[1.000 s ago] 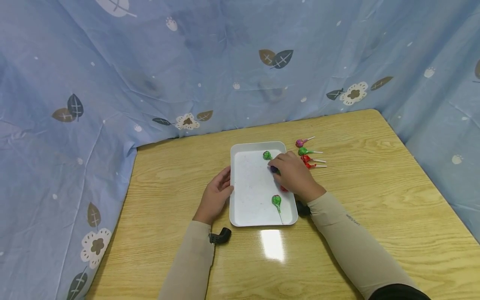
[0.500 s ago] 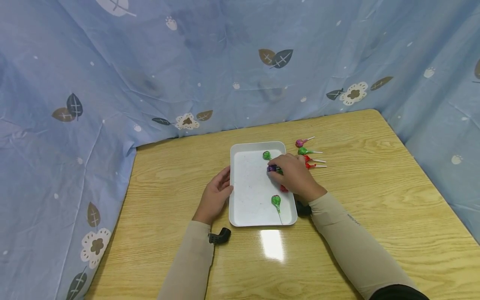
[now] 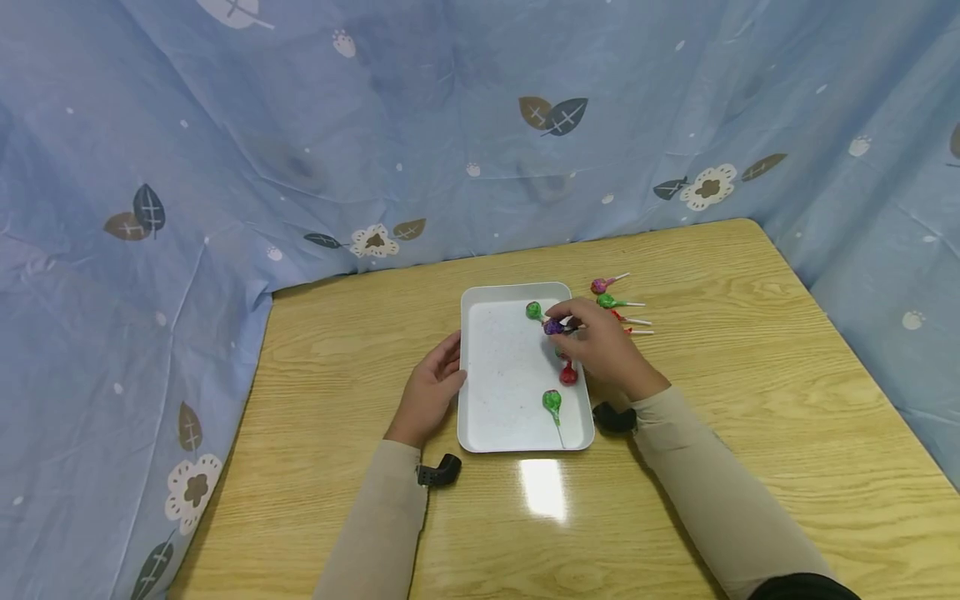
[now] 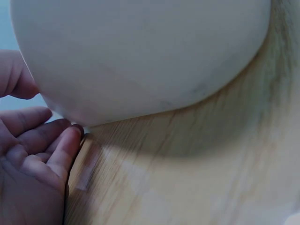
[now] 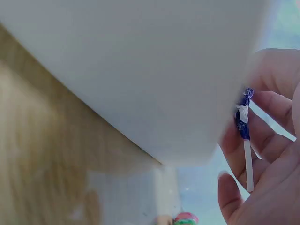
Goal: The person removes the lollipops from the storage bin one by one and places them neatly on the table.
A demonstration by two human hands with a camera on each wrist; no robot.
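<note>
A purple-wrapped lollipop [image 3: 553, 326] is pinched between the thumb and fingers of my right hand [image 3: 609, 343], over the right side of a white tray [image 3: 495, 392]. In the right wrist view the twisted wrapper [image 5: 242, 115] and white stick [image 5: 248, 166] show; the tray wall hides the candy head. My left hand [image 3: 429, 390] rests against the tray's left side, thumb and fingertips touching its outer wall. Inside the tray lie a green lollipop [image 3: 533, 310] at the back, a red one [image 3: 568, 374] beside my right hand and a green one [image 3: 552, 403] near the front.
Right of the tray, a pink lollipop [image 3: 598, 286], a green lollipop [image 3: 607, 301] and two red ones partly behind my hand lie on the wooden table [image 3: 337, 358], sticks pointing right. A blue patterned curtain [image 3: 450, 133] hangs behind the table.
My right hand has lifted the purple lollipop slightly back and to the right, uncovering the red lollipop in the tray. The left hand and tray stay put.
</note>
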